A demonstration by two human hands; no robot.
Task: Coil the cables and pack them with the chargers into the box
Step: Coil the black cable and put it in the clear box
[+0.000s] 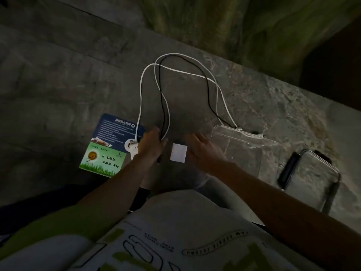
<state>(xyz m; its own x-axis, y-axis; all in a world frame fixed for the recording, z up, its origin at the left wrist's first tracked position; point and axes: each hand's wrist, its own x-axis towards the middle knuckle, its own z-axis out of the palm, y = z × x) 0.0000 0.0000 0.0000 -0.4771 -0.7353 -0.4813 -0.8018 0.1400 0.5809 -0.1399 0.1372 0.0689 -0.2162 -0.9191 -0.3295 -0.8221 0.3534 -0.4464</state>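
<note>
A white cable (141, 89) and a black cable (207, 89) lie in long loops across the dark stone table (58, 85). My left hand (151, 144) is closed on both cables near their front ends. A white square charger (178, 153) lies between my hands. A second white charger (130, 146) sits just left of my left hand, on a printed card. My right hand (203, 149) hovers with fingers spread, right of the square charger. The clear plastic box (246, 151) stands open to the right, with the far cable ends at its back edge.
A blue and green printed card (105, 153) lies at the front left. The box's clear lid (312, 178) with black latches rests at the far right. A greenish curtain (254, 26) hangs behind the table's far edge.
</note>
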